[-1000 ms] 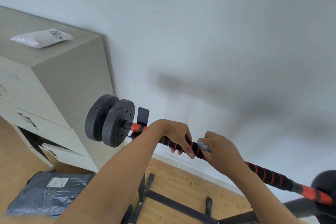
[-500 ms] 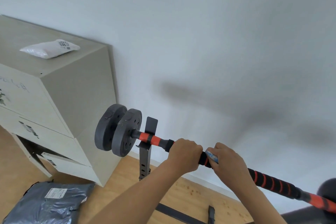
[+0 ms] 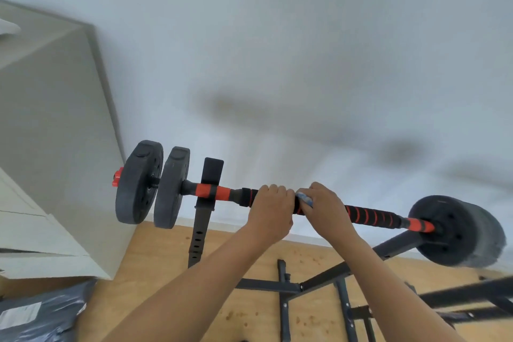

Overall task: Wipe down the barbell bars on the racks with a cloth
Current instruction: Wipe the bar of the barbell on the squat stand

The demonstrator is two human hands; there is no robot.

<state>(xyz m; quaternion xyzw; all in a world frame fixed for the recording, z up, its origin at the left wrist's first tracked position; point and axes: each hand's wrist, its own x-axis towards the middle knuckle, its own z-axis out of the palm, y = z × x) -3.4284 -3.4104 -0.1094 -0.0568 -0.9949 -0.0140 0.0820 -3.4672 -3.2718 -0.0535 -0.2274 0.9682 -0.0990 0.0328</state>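
Head: cloth [image 3: 304,199] largely within right hand [image 3: 325,211]

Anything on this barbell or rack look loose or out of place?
The outer left plate and inner left plate sit apart, bar showing between them; the red collar is beside the outer one, so the inner may slide. The barbell sits in the rack hook. Left hand grips it; right hand holds the cloth. Nothing else odd.

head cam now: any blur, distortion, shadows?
Head view: motion blur smears the right weight plates and lower-right rack bars; wide-angle lens tilts the cabinet edge; soft shadow on the wall; left hand, right hand, cloth and bar look fairly sharp.
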